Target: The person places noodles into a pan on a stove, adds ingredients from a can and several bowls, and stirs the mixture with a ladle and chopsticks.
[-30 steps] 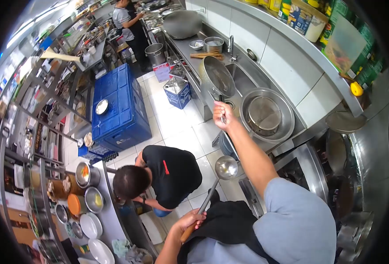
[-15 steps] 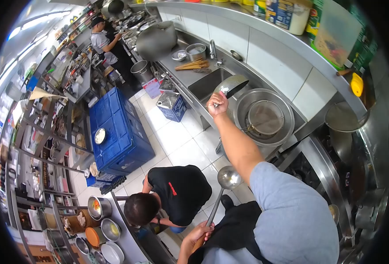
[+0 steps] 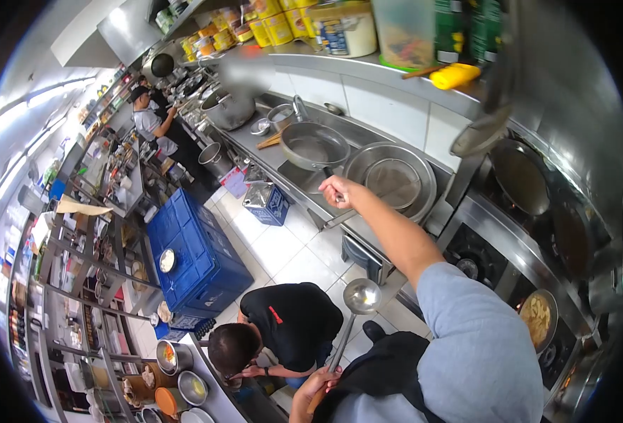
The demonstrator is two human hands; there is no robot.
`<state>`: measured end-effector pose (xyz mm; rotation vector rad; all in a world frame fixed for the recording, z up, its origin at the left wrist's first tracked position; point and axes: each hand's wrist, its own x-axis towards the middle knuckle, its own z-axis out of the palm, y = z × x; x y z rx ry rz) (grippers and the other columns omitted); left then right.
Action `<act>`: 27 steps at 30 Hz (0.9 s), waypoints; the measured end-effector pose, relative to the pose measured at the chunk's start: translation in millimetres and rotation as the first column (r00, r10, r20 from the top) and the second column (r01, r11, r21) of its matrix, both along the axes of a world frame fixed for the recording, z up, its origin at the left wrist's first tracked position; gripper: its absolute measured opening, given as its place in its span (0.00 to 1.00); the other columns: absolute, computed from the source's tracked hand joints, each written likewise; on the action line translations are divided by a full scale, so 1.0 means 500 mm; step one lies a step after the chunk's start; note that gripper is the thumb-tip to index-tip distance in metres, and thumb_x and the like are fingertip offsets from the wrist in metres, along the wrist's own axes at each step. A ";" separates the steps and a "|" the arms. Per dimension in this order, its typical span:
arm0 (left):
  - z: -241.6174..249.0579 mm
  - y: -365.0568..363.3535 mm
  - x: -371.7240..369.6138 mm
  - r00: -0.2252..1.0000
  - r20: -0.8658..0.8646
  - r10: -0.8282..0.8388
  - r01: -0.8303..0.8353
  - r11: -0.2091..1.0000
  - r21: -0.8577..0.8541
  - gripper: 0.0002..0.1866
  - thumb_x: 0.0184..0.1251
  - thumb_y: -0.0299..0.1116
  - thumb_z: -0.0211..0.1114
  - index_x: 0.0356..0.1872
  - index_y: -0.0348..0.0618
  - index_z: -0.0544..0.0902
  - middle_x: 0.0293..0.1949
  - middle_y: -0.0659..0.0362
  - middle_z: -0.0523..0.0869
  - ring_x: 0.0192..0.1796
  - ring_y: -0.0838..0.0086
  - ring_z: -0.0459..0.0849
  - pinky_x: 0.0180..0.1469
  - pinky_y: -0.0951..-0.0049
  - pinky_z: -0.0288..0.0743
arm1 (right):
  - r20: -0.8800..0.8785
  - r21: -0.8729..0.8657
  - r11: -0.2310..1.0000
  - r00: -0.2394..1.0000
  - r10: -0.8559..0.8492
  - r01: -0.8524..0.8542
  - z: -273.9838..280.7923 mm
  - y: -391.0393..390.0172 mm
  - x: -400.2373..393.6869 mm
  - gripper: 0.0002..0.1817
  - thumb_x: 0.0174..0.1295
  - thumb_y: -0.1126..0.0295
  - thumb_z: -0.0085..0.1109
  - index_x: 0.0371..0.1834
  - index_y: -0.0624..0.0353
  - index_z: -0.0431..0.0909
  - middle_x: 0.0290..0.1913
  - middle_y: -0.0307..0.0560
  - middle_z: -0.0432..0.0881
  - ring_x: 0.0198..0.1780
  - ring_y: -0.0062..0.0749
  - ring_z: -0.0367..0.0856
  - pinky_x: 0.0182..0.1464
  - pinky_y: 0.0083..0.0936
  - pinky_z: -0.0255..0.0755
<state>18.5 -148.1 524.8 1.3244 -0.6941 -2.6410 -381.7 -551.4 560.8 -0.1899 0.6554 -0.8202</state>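
Note:
My right hand (image 3: 342, 193) is closed around the handle of a metal frying pan (image 3: 318, 146), with the arm stretched forward. The pan is over the sink area, its inner face toward me and a wet-looking sheen inside. Beside it on the steel counter lies a wide steel basin (image 3: 426, 161) with a round mesh strainer (image 3: 394, 182) in it. Low in front of my apron, my left hand (image 3: 318, 386) grips a long-handled ladle (image 3: 362, 296). The ladle's bowl points away from me and looks shiny.
A co-worker in a black shirt (image 3: 294, 321) bends down close to my left. Blue bins (image 3: 206, 243) stand on the tiled floor. To my right, a pan of yellowish food (image 3: 537, 317) sits on the stove (image 3: 491, 225). Another person (image 3: 149, 120) stands farther back.
The frying pan has turned from tilted on its side to facing up toward me. My view has swung rightward, showing more of the stove. The ladle stays in my left hand.

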 end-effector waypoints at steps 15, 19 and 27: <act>-0.009 0.331 0.086 0.959 -0.062 -0.277 0.275 0.961 -0.037 0.12 0.66 0.26 0.59 0.50 0.41 0.72 0.19 0.66 0.67 0.17 0.83 0.65 0.19 0.81 0.59 | -0.341 -0.258 0.946 0.898 -0.277 0.194 0.130 0.939 0.005 0.09 0.65 0.71 0.58 0.27 0.55 0.71 0.16 0.25 0.64 0.15 0.09 0.60 0.15 0.14 0.55; -0.083 0.393 0.118 0.938 -0.050 -0.344 0.335 0.933 -0.128 0.15 0.64 0.25 0.60 0.51 0.38 0.72 0.18 0.67 0.66 0.19 0.83 0.65 0.23 0.83 0.58 | -0.569 -0.310 0.906 0.707 -0.420 0.289 0.123 1.323 -0.010 0.18 0.60 0.69 0.63 0.14 0.54 0.69 0.11 0.34 0.67 0.12 0.17 0.65 0.14 0.19 0.57; 0.097 0.516 -0.096 0.851 -0.288 -0.439 0.431 0.897 -0.093 0.13 0.68 0.26 0.57 0.51 0.39 0.69 0.15 0.64 0.67 0.10 0.79 0.62 0.12 0.75 0.59 | -0.721 -0.126 0.750 0.459 -0.519 0.649 0.053 1.955 -0.051 0.21 0.58 0.67 0.66 0.11 0.55 0.67 0.10 0.38 0.68 0.11 0.22 0.67 0.13 0.25 0.61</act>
